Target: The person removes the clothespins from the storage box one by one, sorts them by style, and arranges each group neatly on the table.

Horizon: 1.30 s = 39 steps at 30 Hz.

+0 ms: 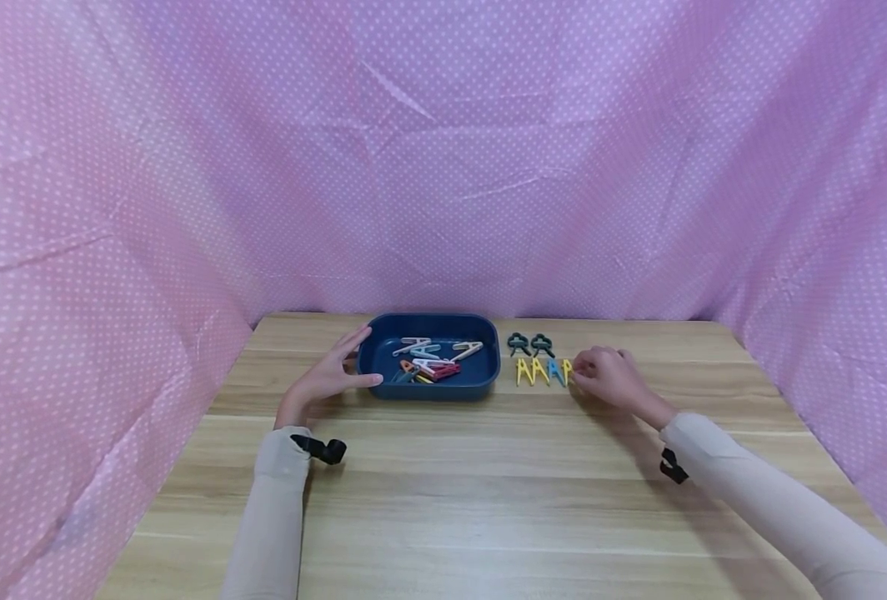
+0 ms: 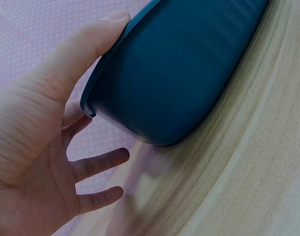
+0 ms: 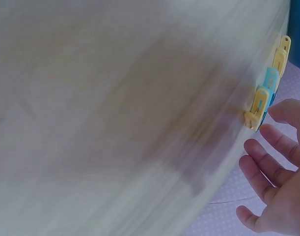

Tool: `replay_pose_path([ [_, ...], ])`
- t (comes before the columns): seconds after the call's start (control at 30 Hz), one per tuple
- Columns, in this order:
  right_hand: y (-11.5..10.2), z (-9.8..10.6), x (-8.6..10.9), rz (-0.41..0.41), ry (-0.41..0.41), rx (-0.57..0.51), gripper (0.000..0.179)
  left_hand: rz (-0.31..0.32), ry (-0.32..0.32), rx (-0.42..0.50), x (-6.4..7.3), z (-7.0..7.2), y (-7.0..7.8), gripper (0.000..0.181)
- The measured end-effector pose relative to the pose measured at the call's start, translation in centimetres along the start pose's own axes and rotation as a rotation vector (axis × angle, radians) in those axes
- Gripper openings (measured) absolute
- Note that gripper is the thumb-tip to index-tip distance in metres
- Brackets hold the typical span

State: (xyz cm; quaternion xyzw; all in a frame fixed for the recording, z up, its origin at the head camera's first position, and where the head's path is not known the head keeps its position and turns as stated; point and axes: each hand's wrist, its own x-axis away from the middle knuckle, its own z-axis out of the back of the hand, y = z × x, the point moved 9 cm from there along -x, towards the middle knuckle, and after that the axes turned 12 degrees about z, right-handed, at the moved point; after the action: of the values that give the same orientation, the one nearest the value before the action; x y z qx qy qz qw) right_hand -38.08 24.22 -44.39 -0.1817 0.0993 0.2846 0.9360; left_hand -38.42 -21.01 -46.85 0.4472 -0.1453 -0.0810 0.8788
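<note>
On counter [image 1: 451, 492]: left hand [image 1: 325, 377] slack, thumb on rim of blue tray [image 1: 432, 392], mixed clips [image 1: 438, 365] inside. Rightward, two dark clips [image 1: 541, 342] behind yellow-blue row [image 1: 538, 366]. Right hand [image 1: 610, 379] at end yellow clip [image 3: 260, 101]; pinching or not, cannot tell.

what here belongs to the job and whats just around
Likely the job:
dark blue bin at left hand
clothespins inside it
yellow clothespins, blue clothespin by right hand
two dark green clips

Just around:
pink dotted cloth
wooden table
wrist cameras
</note>
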Motion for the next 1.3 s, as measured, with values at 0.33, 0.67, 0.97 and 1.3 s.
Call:
replay_pose_path([
  [0.33, -1.0, -0.1, -1.2, 0.022, -0.009, -0.006, 0.010, -0.007, 0.004, 0.002, -0.1, 0.1, 0.0, 0.101],
  [0.67, -2.4, 0.1, -2.6, 0.040, -0.021, -0.025, 0.010, -0.002, 0.002, 0.001, 0.0, 0.0, 0.0, 0.100],
  [0.97, -4.5, 0.5, -4.6, 0.107, -0.004, -0.034, 0.010, -0.027, -0.005, 0.034, -0.1, 0.0, 0.0, 0.098],
  [1.3, -8.7, 0.6, -7.5, 0.162, -0.003, -0.054, 0.010, -0.017, 0.001, 0.006, 0.0, 0.0, 0.0, 0.101],
])
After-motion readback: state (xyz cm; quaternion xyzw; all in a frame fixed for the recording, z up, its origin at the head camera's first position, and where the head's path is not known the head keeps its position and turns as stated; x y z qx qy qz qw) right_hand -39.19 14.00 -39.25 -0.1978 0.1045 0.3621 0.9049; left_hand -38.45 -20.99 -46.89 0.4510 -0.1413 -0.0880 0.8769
